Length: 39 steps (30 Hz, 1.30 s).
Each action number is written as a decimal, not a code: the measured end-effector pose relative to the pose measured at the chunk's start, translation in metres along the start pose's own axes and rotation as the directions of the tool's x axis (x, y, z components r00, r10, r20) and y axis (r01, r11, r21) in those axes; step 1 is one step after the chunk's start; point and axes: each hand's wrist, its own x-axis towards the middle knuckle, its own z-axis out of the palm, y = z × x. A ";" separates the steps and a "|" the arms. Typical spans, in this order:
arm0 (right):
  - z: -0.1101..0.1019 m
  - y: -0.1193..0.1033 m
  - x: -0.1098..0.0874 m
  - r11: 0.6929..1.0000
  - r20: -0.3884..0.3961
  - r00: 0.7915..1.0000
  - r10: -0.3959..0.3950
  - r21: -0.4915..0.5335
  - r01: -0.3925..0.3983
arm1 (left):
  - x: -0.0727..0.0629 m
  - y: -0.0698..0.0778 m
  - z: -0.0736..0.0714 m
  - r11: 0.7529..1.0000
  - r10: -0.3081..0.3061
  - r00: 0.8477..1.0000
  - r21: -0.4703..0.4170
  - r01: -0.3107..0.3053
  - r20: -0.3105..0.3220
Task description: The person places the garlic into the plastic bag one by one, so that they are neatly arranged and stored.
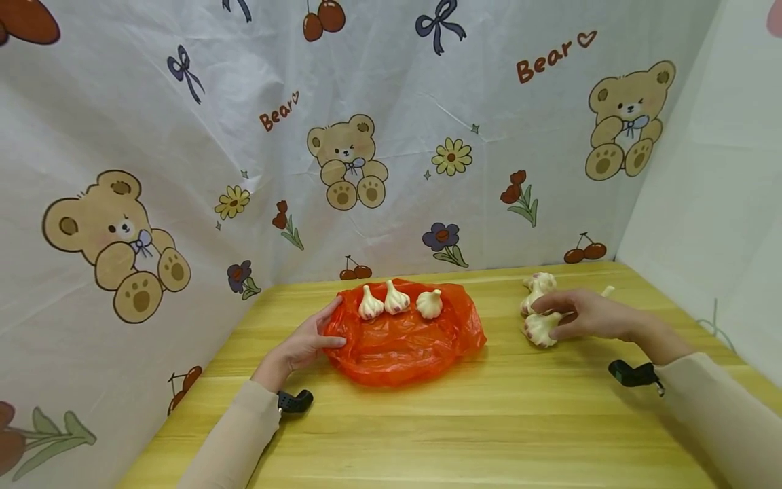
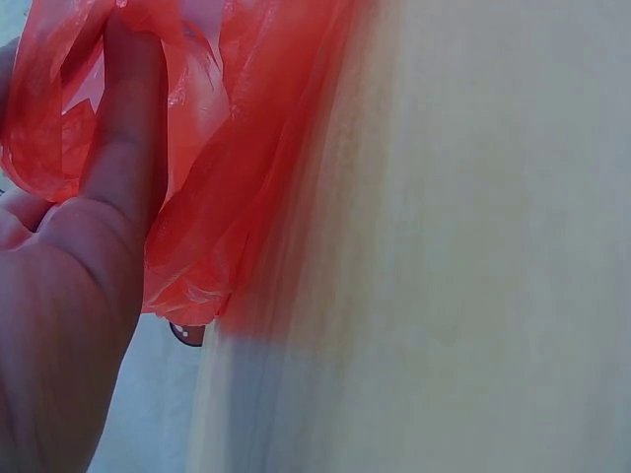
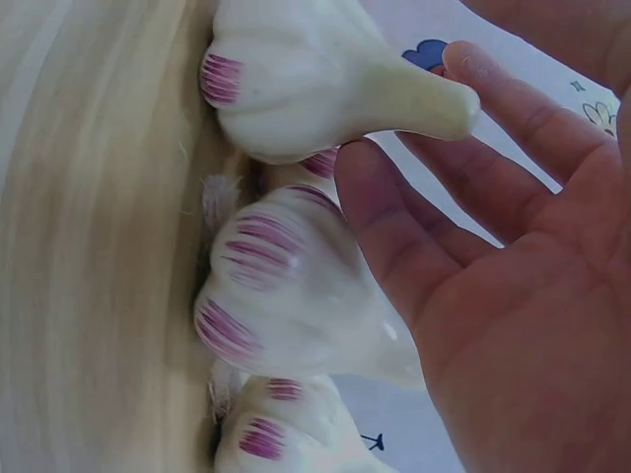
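Note:
A red plastic bag lies spread on the table with three garlic bulbs on it, among them a bulb with a short stem. At the bag's left edge, my left hand grips the plastic, thumb on the near side and the other fingers partly hidden behind it. My right hand is over several garlic bulbs at the right. Its fingers reach around the nearest bulb. In the right wrist view, one fingertip is against or very near a garlic bulb, whose stem points towards the palm.
The wooden table backs onto a white cloth printed with bears and flowers. A plain white wall stands at the right, with a thin cord near the table edge. Each wrist carries a black device.

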 end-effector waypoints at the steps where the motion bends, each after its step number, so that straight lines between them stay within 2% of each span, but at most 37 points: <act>1: 0.002 0.001 0.001 1.000 0.001 1.000 -0.001 0.003 0.001 | 0.000 -0.001 0.000 1.000 -0.002 1.000 -0.005 0.002 0.001; 10: 0.013 0.006 0.007 1.000 0.020 1.000 0.008 -0.007 -0.008 | 0.001 -0.003 0.000 1.000 0.000 1.000 -0.017 0.000 0.011; 19: 0.021 0.008 0.009 0.998 0.028 0.998 0.060 -0.025 -0.060 | 0.000 -0.002 0.001 1.000 -0.003 1.000 -0.014 0.003 0.010; 39: 0.032 0.009 0.013 0.998 0.069 0.996 0.049 -0.041 -0.047 | -0.001 0.000 0.001 1.000 0.006 1.000 -0.006 -0.006 0.014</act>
